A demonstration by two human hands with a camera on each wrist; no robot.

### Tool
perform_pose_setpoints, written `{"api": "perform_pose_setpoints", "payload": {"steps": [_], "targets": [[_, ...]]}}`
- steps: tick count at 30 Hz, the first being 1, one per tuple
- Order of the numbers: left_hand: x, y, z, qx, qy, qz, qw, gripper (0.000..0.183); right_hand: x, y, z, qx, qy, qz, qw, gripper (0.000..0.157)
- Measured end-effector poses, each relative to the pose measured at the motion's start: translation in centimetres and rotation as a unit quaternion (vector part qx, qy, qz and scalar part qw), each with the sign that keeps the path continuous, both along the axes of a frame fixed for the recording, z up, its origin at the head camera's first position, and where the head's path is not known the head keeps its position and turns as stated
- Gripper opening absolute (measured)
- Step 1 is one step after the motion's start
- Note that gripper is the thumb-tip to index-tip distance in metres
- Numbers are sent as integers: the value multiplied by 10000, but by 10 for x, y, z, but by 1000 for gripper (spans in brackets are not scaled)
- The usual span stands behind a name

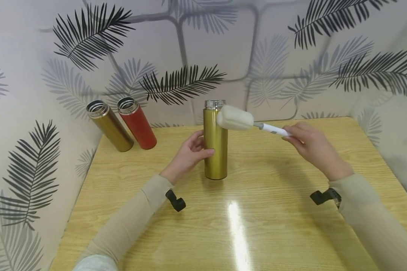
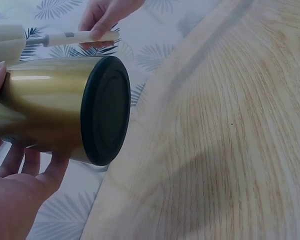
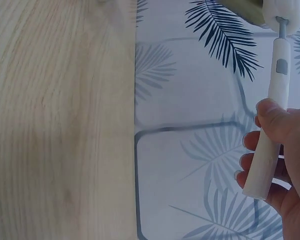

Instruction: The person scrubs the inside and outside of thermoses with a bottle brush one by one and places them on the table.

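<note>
My left hand (image 1: 190, 152) grips a gold thermos bottle (image 1: 216, 158) around its middle, thumb on the near side. The bottle is upright with its silver mouth uncovered. Its black base (image 2: 107, 110) shows in the left wrist view, lifted off the table. A bottle brush with a cream sponge head (image 1: 235, 118) and a white handle (image 3: 277, 90) is in my right hand (image 1: 313, 146), pinched between thumb and fingers. The brush lies nearly level, its sponge overlapping the bottle's upper side in the head view. Whether they touch, I cannot tell.
At the back left of the wood-grain table (image 1: 274, 226) stand a darker gold bottle (image 1: 112, 130) and a red bottle (image 1: 140, 128), both with open mouths. Behind the table rises a wall (image 1: 217, 49) with a leaf pattern.
</note>
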State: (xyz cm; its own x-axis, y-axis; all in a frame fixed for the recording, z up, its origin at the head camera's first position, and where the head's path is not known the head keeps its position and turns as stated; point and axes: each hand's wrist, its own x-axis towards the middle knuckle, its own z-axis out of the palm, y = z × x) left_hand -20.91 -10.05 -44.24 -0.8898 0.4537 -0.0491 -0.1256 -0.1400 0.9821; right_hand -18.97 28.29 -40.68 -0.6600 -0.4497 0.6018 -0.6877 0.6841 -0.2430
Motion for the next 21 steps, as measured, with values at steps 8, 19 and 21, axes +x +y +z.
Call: {"api": "perform_pose_setpoints", "payload": {"steps": [8,19,21], "targets": [[0,-2,3,218,-144,88,9996,74,1,1,-10,243,-73,262,9993,37],[-6,-7,8,804,-123,309,9962,68,4,4,-25,743,-340,511,9953,38],[-7,-8,8,837,-123,353,9958,67,5,5,-28,786,-378,584,9945,38]]}}
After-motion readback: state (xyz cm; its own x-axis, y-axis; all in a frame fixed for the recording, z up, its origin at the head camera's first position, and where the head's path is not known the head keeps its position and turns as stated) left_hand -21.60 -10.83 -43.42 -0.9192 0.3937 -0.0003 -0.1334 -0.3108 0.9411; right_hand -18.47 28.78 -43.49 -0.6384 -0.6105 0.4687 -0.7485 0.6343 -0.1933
